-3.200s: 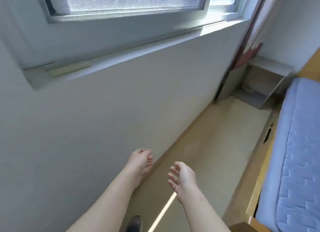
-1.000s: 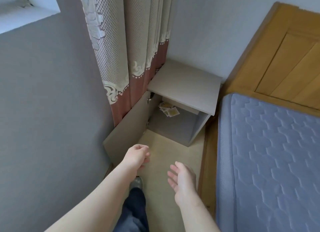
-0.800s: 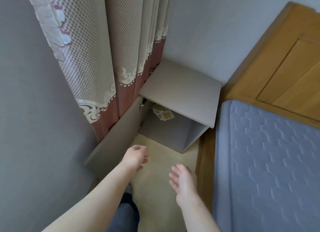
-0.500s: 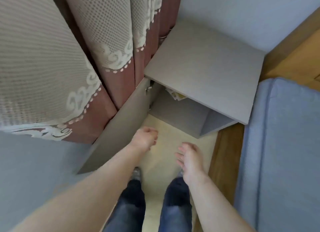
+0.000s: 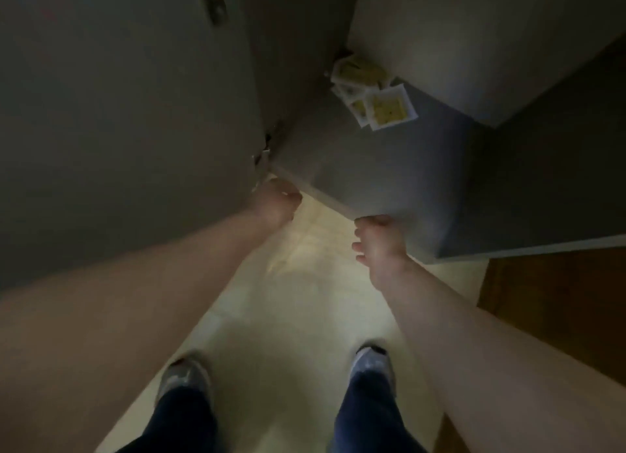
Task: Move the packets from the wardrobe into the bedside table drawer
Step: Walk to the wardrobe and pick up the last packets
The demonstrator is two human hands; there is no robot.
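Observation:
Several yellow-and-white packets (image 5: pixel 374 98) lie in a loose heap at the back of the grey bedside table's open compartment (image 5: pixel 379 171). My left hand (image 5: pixel 276 202) hangs at the compartment's front left corner, fingers curled into a fist with nothing visible in it. My right hand (image 5: pixel 379 246) is just in front of the compartment's front edge, with relaxed fingers and nothing in it. Both hands are well short of the packets. The view is dark.
The table's grey door (image 5: pixel 135 96) stands open on the left, its hinge (image 5: pixel 264 154) beside my left hand. The brown wooden bed frame (image 5: pixel 559 300) is at the right. My two shoes (image 5: pixel 371 363) stand on the pale floor (image 5: pixel 298 300) below.
I have walked up to the bedside table and bent low, so the view now looks into its open compartment. Both hands have come down to its front edge.

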